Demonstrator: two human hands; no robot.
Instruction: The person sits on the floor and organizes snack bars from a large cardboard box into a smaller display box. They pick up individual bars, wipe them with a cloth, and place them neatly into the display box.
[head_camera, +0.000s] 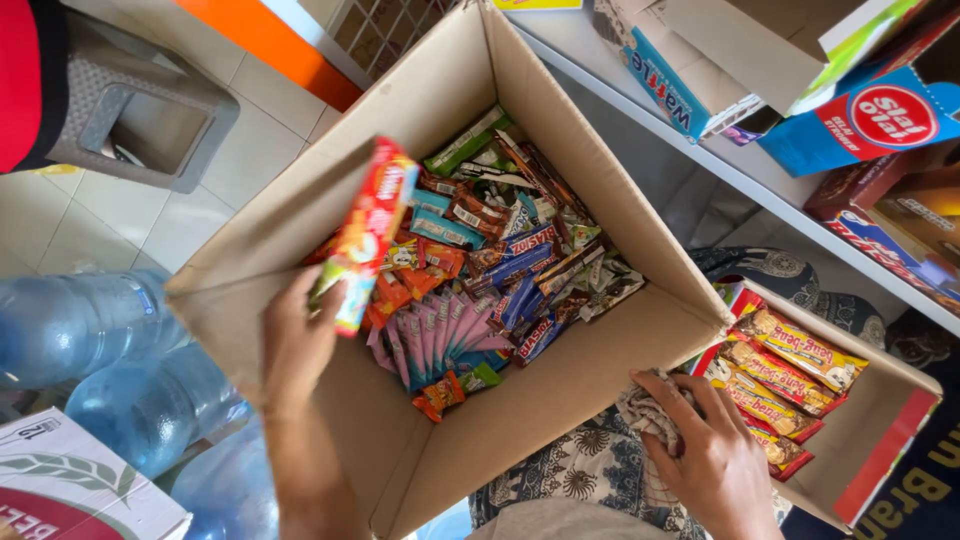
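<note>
- Big carton (600, 370) sits open between your arms, half full of loose snack packs (500, 270).
- Your left hand (300, 340) is closed around a red snack box (365, 235), held above the carton's left side.
- Your right hand (705, 450) grips a crumpled cloth (645, 415) at the carton's near right corner.

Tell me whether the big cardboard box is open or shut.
Open: the big cardboard box has its flaps folded outward, exposing loose snack packets inside. The left hand lifts a red snack pack above it.
</note>
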